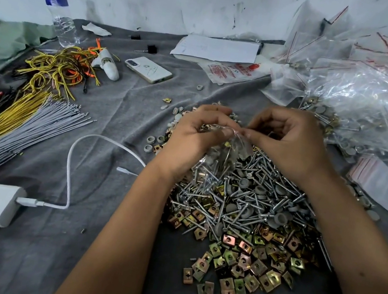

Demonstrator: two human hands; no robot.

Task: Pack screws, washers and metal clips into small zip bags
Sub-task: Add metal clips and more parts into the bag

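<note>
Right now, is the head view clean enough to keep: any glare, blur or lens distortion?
Head view: even, soft light, faint shadows; wide-angle bending shows at the edges, tilting the water bottle; glare on the packed zip bags hides their contents; the small bag pinched by both hands is hard to read; centre screws sharp.

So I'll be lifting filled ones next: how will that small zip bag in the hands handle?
The bag looks thin and clear, so probably floppy. Screws show inside, so likely heavy for its size, and their points might pierce it.
</note>
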